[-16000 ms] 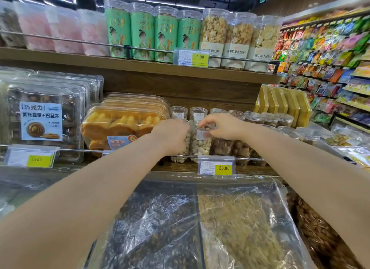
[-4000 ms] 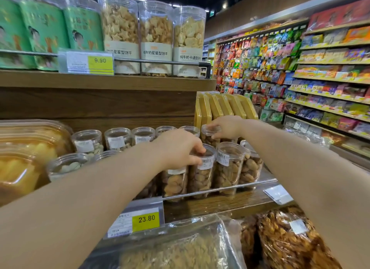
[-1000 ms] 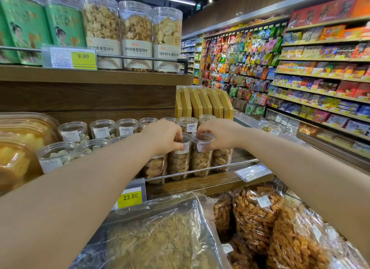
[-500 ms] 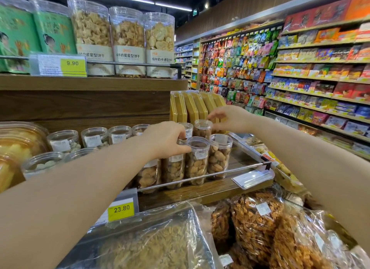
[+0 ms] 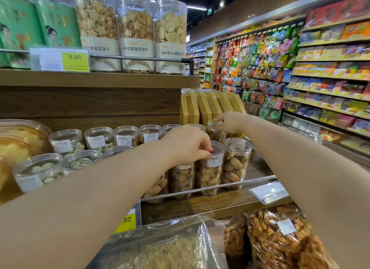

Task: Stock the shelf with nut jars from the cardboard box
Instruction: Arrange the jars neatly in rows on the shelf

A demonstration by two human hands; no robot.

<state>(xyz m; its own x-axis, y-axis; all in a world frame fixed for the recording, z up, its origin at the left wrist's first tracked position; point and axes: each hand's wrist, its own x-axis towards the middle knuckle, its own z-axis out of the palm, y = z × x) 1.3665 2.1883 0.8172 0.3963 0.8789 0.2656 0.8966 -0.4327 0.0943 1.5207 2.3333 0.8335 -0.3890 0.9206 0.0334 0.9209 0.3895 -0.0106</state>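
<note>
Clear nut jars with white labels stand in rows on the wooden middle shelf, behind a metal rail. My left hand curls over the lid of a front-row nut jar, fingertips pinching its rim. Further back, my right hand grips the lid of a back-row nut jar beside the yellow boxes. Another front jar stands free at the row's right end. Jars of pale nuts fill the left side. No cardboard box is in view.
Yellow boxes lean upright behind the jars. Tall biscuit jars sit on the upper shelf above a 9.90 price tag. Bagged snacks lie below the shelf. A snack aisle runs along the right.
My right hand has closed onto the back-row jar's lid by the yellow boxes. My left hand stays on the front jar. The view has moved closer.
</note>
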